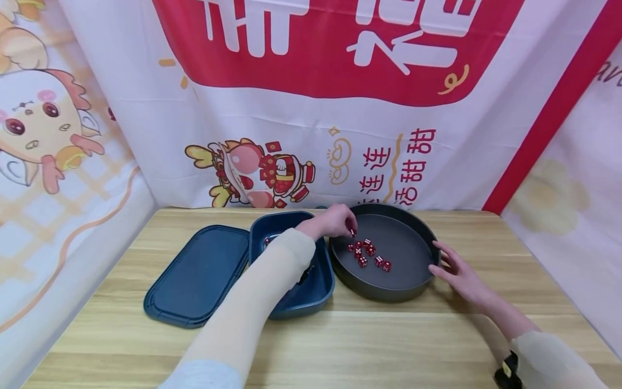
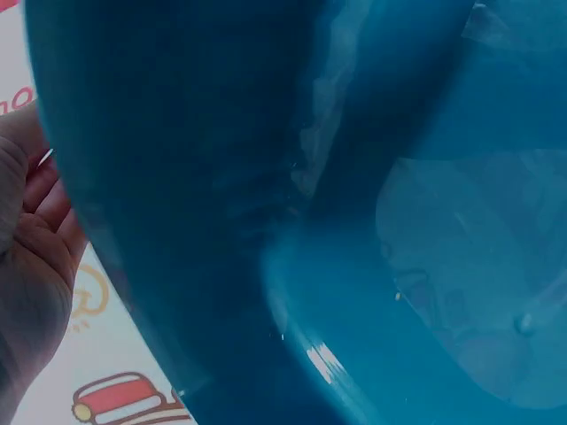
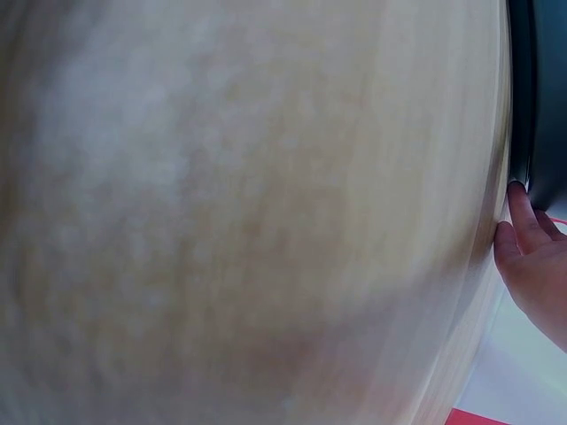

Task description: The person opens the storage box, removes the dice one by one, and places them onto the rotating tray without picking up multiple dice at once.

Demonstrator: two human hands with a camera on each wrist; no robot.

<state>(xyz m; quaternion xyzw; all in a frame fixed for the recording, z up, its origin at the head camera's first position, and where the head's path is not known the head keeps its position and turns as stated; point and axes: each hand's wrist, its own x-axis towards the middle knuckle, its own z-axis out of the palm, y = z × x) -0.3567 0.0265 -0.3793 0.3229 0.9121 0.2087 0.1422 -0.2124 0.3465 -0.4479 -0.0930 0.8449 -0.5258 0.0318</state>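
Note:
Over the left side of a round dark baking pan (image 1: 393,227), my left hand (image 1: 335,221) pinches a small red die (image 1: 353,233) between its fingertips. The left wrist view shows this hand (image 2: 35,257) at its edge with curled fingers, the die hidden there. Several red dice (image 1: 371,250) with white pips lie loose on the pan's floor. My right hand (image 1: 459,275) rests against the right rim of the pan with fairly straight, spread fingers. In the right wrist view its fingertips (image 3: 523,212) touch the dark pan wall (image 3: 523,97).
A blue rectangular container (image 1: 303,308) stands left of the pan, under my left forearm, with a die (image 1: 267,241) and something transparent inside. Its flat blue lid-like panel (image 1: 199,273) lies further left on the wooden table (image 1: 369,346). A printed cloth (image 1: 291,119) hangs behind.

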